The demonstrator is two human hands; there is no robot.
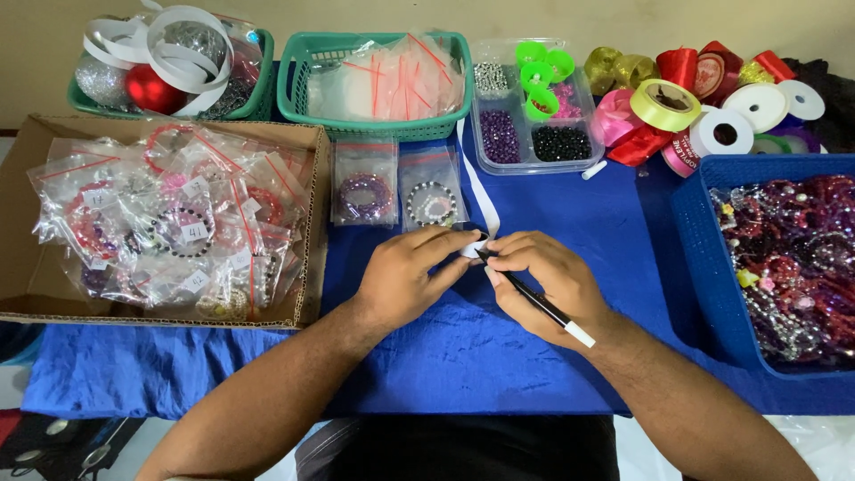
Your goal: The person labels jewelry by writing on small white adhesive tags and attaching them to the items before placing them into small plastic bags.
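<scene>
White ribbon lies on the blue counter, its end pinched by your left hand. Your right hand grips a black pen at it; a loose pinch could smear the mark.

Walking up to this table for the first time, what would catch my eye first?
Probably the two hands at the centre of the blue cloth: the right hand holds a black pen, and the left hand pinches a white ribbon strip beside it. Next come the bright ribbon spools at the top right, and the cardboard box of bagged bracelets on the left.
</scene>
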